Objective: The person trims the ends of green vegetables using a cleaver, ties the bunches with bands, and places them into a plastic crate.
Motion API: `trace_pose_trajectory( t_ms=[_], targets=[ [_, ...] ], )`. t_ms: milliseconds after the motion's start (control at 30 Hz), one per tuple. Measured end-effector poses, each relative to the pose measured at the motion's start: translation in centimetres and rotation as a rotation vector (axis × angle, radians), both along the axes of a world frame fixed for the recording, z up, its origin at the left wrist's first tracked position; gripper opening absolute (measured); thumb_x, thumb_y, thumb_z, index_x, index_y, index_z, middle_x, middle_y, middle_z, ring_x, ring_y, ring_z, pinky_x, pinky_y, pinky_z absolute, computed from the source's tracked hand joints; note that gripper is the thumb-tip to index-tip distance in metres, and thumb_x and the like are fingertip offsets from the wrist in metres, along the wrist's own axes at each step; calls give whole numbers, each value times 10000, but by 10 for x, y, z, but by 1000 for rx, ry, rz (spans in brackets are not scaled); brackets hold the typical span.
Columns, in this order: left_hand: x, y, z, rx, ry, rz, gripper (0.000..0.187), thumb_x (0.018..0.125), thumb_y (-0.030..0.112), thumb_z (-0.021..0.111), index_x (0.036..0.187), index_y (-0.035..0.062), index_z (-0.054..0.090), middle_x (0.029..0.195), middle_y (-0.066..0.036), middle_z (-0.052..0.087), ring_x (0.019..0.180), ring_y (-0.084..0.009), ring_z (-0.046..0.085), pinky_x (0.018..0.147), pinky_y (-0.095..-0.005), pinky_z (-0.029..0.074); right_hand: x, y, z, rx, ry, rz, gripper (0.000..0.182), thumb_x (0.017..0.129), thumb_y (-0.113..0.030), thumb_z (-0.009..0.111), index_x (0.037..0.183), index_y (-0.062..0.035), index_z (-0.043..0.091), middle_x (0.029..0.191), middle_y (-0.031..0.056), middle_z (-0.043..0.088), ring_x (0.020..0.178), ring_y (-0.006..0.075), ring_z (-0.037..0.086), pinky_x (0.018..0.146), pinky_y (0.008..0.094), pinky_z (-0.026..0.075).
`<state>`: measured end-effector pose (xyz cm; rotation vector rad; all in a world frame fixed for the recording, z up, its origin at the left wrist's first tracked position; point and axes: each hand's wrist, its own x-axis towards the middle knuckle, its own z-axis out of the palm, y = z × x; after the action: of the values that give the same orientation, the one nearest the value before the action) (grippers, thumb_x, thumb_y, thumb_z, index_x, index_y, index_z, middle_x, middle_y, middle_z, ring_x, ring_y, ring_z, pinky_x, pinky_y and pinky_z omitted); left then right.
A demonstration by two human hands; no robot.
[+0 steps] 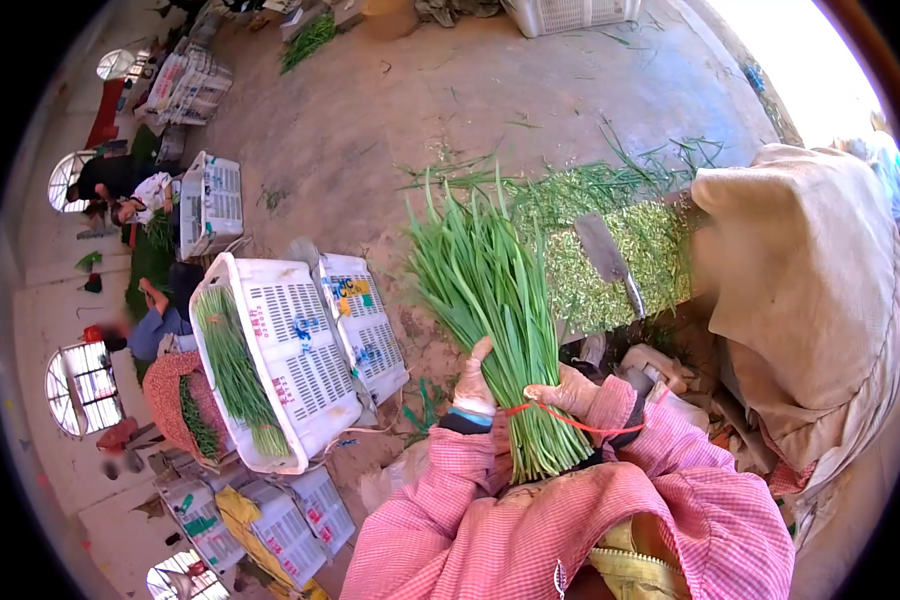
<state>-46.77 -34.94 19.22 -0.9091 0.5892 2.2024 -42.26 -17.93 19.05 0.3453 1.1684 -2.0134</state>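
A thick bundle of long green stalks [490, 290] fans out in front of my body, with its pale cut ends near my lap. My left hand [473, 380], in a thin glove, wraps the bundle's left side with the thumb up. On the right side my right hand [567, 392], also gloved, grips the stalks near a red tie [570, 415]. This tie crosses the lower bundle and stretches right over my sleeve. A cleaver [602, 250] lies on the board of chopped green bits [570, 290] beyond the bundle.
A white crate [295, 350] holding green stalks stands at the left, beside another white crate [365, 320]. Beige cloth [810, 270] covers something at the right. People [150, 195] are at the far left. More crates [290, 530] stand at the lower left.
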Motion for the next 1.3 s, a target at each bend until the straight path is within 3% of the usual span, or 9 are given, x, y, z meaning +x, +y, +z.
trace_pose_trajectory(
  t_ms=[67,167,267,500,767,933,1000,1167,1300],
  targets=[
    [-1,-2,20,-4,-8,66,462,760,198,601,1155,6,457,1035,-119,571,899,-277,581,834,-397,470,1,-9,3,16,31,33,797,639,-438,742,1233,-28,405,1143,101,527,1073,206,475,925,346,368],
    [7,-32,29,-582,315,131,365,715,48,580,1070,-1,509,997,-91,577,863,-238,585,793,-344,489,9,-29,2,-240,-43,14,777,718,-427,678,1293,-34,332,1204,117,482,1144,206,409,962,359,326],
    [4,-59,42,-835,489,178,379,696,-4,588,1067,9,509,1001,-73,570,854,-211,576,778,-323,482,-8,-19,-9,38,-193,-263,600,805,-289,625,1280,-46,350,1078,53,554,954,150,532,791,269,430],
    [-20,-126,79,-789,689,185,400,685,-29,589,1074,4,502,1007,-75,567,864,-198,568,787,-316,467,-99,-57,116,718,668,-682,314,789,-18,568,1098,-71,556,1037,58,576,991,177,519,860,288,404],
    [-36,-150,123,-826,785,190,398,671,1,589,1058,-14,498,979,-84,563,831,-199,566,776,-309,470,-170,-92,213,1091,1505,-454,196,700,-63,643,891,-106,658,1126,108,540,1116,323,435,917,386,378],
    [-32,-125,150,-830,810,302,320,678,-25,600,994,-13,550,923,-61,594,771,-167,566,739,-282,463,-188,-88,211,1145,1466,-33,227,694,-264,673,862,-111,657,1216,125,478,1201,349,327,970,460,300],
    [-33,-118,154,-884,816,243,379,667,21,585,1037,-12,514,961,-86,569,808,-203,573,762,-315,478,-183,-87,211,1216,1368,404,233,707,-285,654,862,-113,657,1210,92,488,1210,338,319,950,461,313],
    [-42,-107,158,-615,717,279,355,678,21,620,1025,2,552,952,-78,596,802,-205,587,745,-304,482,-175,-67,170,1351,1577,-19,126,739,-221,608,741,-96,597,859,22,616,1053,222,498,902,442,326],
    [-43,-105,147,-539,631,300,359,703,36,597,1056,5,542,986,-84,591,840,-233,592,762,-348,493,-213,-23,126,1370,718,-353,270,827,-303,539,810,-52,638,880,128,603,824,295,572,765,342,456]
  ],
)
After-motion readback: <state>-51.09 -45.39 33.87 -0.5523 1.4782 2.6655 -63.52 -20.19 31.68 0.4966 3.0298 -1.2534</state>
